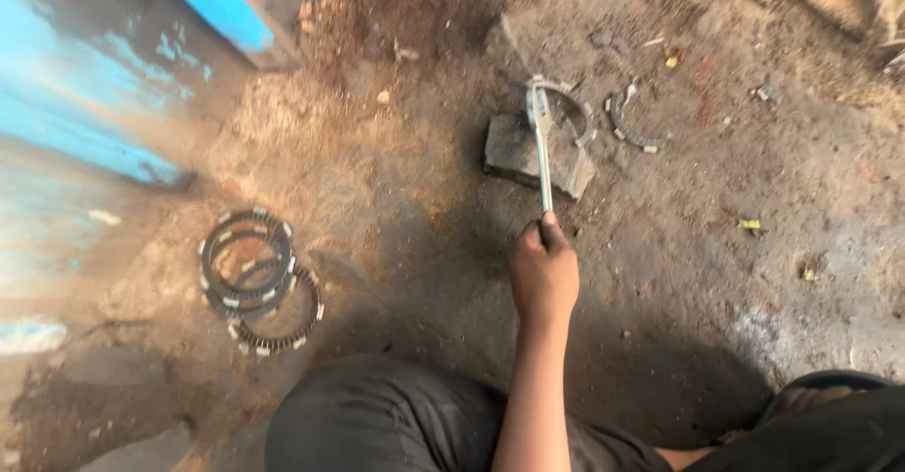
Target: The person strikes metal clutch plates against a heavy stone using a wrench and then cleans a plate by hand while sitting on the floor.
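On the dirty earthen floor (716,274), a person sits or squats, and one hand (544,274) reaches forward from the bottom of the view; by its position it looks like the right hand, though I cannot tell this for sure. This hand is closed firmly around the lower end of a long, thin, silver metal tool (541,147), with the thumb laid along the shaft. The tool points away from the person, and its head lies over a flat grey stone block (517,151) on the floor. A broken piece of a grey toothed metal ring (577,114) rests on the far edge of this block, touching or just beside the tool head. Another curved grey ring fragment (630,125) lies near it on the right, apart from the block. Well apart on the left, a small pile of dark round toothed rings (256,279) lies on the floor, close to a blue painted wall (85,123). The other hand is not in view.
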